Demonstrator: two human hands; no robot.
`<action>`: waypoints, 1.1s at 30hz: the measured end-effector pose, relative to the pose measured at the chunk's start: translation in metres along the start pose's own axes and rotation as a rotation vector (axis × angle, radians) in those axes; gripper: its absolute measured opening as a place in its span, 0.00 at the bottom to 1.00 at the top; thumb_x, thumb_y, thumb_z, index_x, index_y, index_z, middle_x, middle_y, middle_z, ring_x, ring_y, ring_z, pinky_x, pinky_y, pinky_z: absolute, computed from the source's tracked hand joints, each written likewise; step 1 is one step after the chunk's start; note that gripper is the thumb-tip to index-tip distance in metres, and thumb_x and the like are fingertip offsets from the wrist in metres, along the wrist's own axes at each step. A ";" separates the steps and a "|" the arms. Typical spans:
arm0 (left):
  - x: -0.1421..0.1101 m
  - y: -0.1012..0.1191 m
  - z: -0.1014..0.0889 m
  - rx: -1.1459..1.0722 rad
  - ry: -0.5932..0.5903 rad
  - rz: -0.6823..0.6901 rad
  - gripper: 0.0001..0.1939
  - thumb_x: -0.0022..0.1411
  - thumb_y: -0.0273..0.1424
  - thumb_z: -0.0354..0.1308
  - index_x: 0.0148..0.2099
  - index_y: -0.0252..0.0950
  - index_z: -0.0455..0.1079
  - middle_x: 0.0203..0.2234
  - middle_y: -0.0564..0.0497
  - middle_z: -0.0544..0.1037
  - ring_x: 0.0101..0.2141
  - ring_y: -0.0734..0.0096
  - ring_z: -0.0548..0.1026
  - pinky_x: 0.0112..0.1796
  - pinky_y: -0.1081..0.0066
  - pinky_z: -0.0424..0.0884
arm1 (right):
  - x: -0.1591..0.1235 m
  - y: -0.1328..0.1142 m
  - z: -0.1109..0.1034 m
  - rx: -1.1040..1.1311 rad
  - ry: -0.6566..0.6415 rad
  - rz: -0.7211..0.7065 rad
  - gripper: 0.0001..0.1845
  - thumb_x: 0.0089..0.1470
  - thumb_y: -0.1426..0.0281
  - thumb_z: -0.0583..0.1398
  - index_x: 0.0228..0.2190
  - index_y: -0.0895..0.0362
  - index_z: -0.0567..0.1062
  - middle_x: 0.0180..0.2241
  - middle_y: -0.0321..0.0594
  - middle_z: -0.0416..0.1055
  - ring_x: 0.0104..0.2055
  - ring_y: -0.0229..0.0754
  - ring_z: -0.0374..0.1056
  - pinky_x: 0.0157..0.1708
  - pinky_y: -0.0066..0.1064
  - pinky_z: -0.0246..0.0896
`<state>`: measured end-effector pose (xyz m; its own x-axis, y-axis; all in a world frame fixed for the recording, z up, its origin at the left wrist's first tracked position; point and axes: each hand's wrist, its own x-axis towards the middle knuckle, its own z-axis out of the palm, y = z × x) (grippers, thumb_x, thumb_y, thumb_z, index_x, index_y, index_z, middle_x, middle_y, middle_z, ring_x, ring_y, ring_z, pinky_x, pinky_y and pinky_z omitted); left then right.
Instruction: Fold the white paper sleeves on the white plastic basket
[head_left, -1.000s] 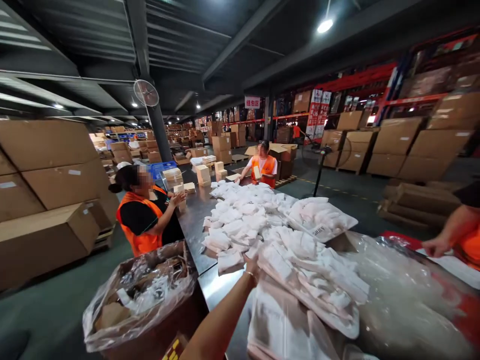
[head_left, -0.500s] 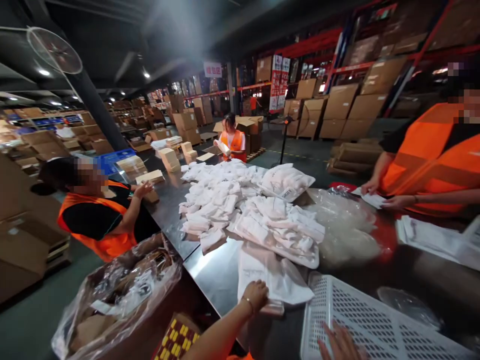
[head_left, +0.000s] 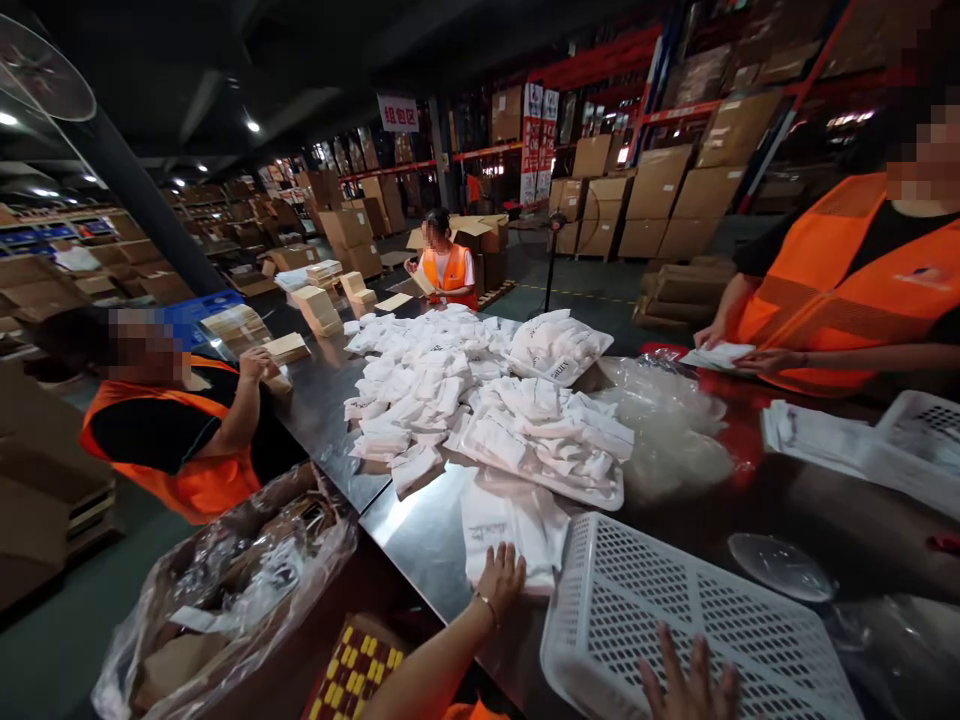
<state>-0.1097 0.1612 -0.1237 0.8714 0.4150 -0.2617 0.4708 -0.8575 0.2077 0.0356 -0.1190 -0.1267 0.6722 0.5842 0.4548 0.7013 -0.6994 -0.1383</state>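
Note:
My left hand (head_left: pixel 501 578) lies flat, fingers spread, on the near edge of a stack of white cloth bags (head_left: pixel 510 525) on the steel table (head_left: pixel 416 535). My right hand (head_left: pixel 694 685) rests open, fingers stretched, on an upturned white perforated plastic basket (head_left: pixel 675 610) at the table's front right. Behind the stack a large heap of folded white bags (head_left: pixel 465 390) covers the table's middle.
Three people in orange vests work around the table: one at left (head_left: pixel 172 430), one at the far end (head_left: pixel 446 270), one at right (head_left: pixel 847 280). A plastic-lined box of scrap (head_left: pixel 225 590) stands at front left. Clear plastic bags (head_left: pixel 675 440) and another white basket (head_left: pixel 919 445) lie right.
The view dropped and swung right. My left hand drew back from the heap onto the near stack of bags. The white basket and my right hand came into view.

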 end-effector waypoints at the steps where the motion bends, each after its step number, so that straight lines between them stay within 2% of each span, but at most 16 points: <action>1: 0.000 -0.004 0.001 0.012 -0.004 -0.016 0.27 0.69 0.24 0.41 0.67 0.39 0.61 0.66 0.36 0.62 0.67 0.47 0.59 0.61 0.38 0.60 | 0.000 -0.010 0.001 0.005 0.024 -0.007 0.37 0.59 0.53 0.49 0.67 0.48 0.56 0.61 0.62 0.63 0.61 0.85 0.55 0.44 0.85 0.47; 6: -0.018 -0.044 -0.004 0.032 -0.014 -0.112 0.29 0.67 0.20 0.41 0.67 0.41 0.62 0.67 0.38 0.61 0.67 0.50 0.58 0.64 0.43 0.57 | 0.001 -0.047 -0.003 0.025 0.092 -0.004 0.40 0.61 0.58 0.53 0.69 0.46 0.45 0.63 0.62 0.59 0.64 0.84 0.50 0.44 0.85 0.47; 10: -0.031 -0.070 -0.020 0.018 -0.022 -0.155 0.30 0.66 0.19 0.42 0.67 0.38 0.61 0.67 0.37 0.60 0.68 0.52 0.56 0.65 0.45 0.54 | 0.008 -0.064 -0.010 0.059 0.123 0.018 0.40 0.61 0.59 0.54 0.70 0.46 0.46 0.62 0.62 0.61 0.65 0.82 0.48 0.44 0.86 0.45; 13: -0.027 -0.074 -0.038 -0.009 -0.026 -0.146 0.30 0.65 0.23 0.50 0.68 0.39 0.59 0.69 0.39 0.58 0.69 0.52 0.54 0.65 0.48 0.53 | 0.011 -0.069 -0.015 0.089 0.113 0.070 0.37 0.62 0.58 0.52 0.69 0.49 0.52 0.62 0.62 0.61 0.66 0.82 0.47 0.45 0.86 0.43; 16: -0.016 -0.070 -0.057 -0.050 -0.042 -0.139 0.27 0.60 0.32 0.60 0.62 0.39 0.67 0.65 0.40 0.65 0.65 0.47 0.61 0.61 0.50 0.61 | 0.013 -0.067 -0.016 0.063 0.085 0.078 0.34 0.62 0.58 0.51 0.66 0.55 0.60 0.63 0.64 0.59 0.66 0.81 0.46 0.46 0.86 0.43; 17: -0.012 -0.068 -0.063 -0.066 -0.047 -0.146 0.24 0.60 0.33 0.59 0.59 0.38 0.70 0.62 0.40 0.69 0.62 0.48 0.65 0.59 0.52 0.64 | 0.015 -0.067 -0.015 0.044 0.078 0.052 0.33 0.62 0.59 0.51 0.65 0.57 0.62 0.64 0.64 0.59 0.67 0.80 0.46 0.47 0.85 0.44; 19: -0.007 -0.064 -0.070 -0.099 -0.042 -0.176 0.19 0.64 0.28 0.52 0.56 0.36 0.72 0.56 0.40 0.74 0.57 0.55 0.71 0.56 0.57 0.68 | 0.023 -0.070 -0.011 0.021 0.070 -0.076 0.29 0.63 0.63 0.50 0.62 0.60 0.67 0.64 0.63 0.58 0.67 0.75 0.48 0.52 0.80 0.48; 22: -0.008 -0.059 -0.071 -0.138 -0.004 -0.241 0.22 0.63 0.20 0.45 0.57 0.29 0.70 0.55 0.37 0.74 0.58 0.58 0.70 0.61 0.57 0.62 | 0.047 -0.095 0.005 0.050 0.035 -0.432 0.24 0.61 0.71 0.51 0.56 0.60 0.74 0.62 0.56 0.63 0.66 0.63 0.57 0.58 0.62 0.60; 24: -0.012 -0.057 -0.067 -0.166 0.018 -0.265 0.21 0.63 0.19 0.44 0.54 0.27 0.72 0.55 0.35 0.74 0.60 0.57 0.67 0.63 0.57 0.58 | 0.068 -0.124 0.022 0.069 -0.086 -0.609 0.24 0.57 0.76 0.52 0.52 0.57 0.76 0.58 0.51 0.69 0.61 0.55 0.65 0.57 0.50 0.65; 25: -0.014 -0.057 -0.064 -0.182 0.028 -0.267 0.20 0.64 0.20 0.45 0.53 0.27 0.72 0.55 0.36 0.74 0.61 0.57 0.67 0.63 0.58 0.58 | 0.079 -0.141 0.032 0.069 -0.163 -0.651 0.25 0.55 0.78 0.53 0.52 0.57 0.77 0.56 0.49 0.72 0.59 0.52 0.67 0.56 0.46 0.67; 27: -0.015 -0.057 -0.058 -0.212 0.053 -0.260 0.20 0.63 0.20 0.46 0.52 0.28 0.73 0.56 0.37 0.74 0.62 0.58 0.66 0.63 0.62 0.60 | 0.099 -0.175 0.054 0.065 -0.277 -0.670 0.28 0.53 0.83 0.52 0.51 0.56 0.77 0.55 0.48 0.73 0.58 0.51 0.69 0.54 0.44 0.69; 29: -0.014 -0.060 -0.051 -0.235 0.077 -0.248 0.20 0.63 0.20 0.46 0.53 0.31 0.73 0.58 0.39 0.72 0.62 0.60 0.66 0.63 0.63 0.61 | 0.117 -0.203 0.074 0.074 -0.332 -0.661 0.31 0.52 0.86 0.50 0.52 0.54 0.77 0.55 0.48 0.72 0.58 0.52 0.68 0.54 0.48 0.69; 31: -0.011 -0.063 -0.044 -0.247 0.092 -0.238 0.22 0.63 0.19 0.46 0.53 0.33 0.73 0.59 0.40 0.72 0.62 0.61 0.66 0.64 0.61 0.60 | 0.132 -0.222 0.090 0.097 -0.404 -0.656 0.32 0.53 0.87 0.49 0.53 0.54 0.76 0.57 0.49 0.70 0.59 0.54 0.67 0.55 0.51 0.67; 33: -0.008 -0.067 -0.038 -0.253 0.094 -0.227 0.22 0.62 0.18 0.45 0.54 0.33 0.73 0.60 0.41 0.72 0.63 0.61 0.65 0.64 0.60 0.60 | 0.149 -0.227 0.099 0.132 -0.491 -0.647 0.28 0.55 0.85 0.50 0.52 0.57 0.76 0.56 0.52 0.71 0.57 0.53 0.69 0.55 0.49 0.67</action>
<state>-0.1427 0.2267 -0.0994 0.7440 0.6226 -0.2427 0.6630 -0.6426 0.3840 -0.0004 0.1679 -0.1148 0.1315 0.9902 0.0472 0.9872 -0.1265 -0.0970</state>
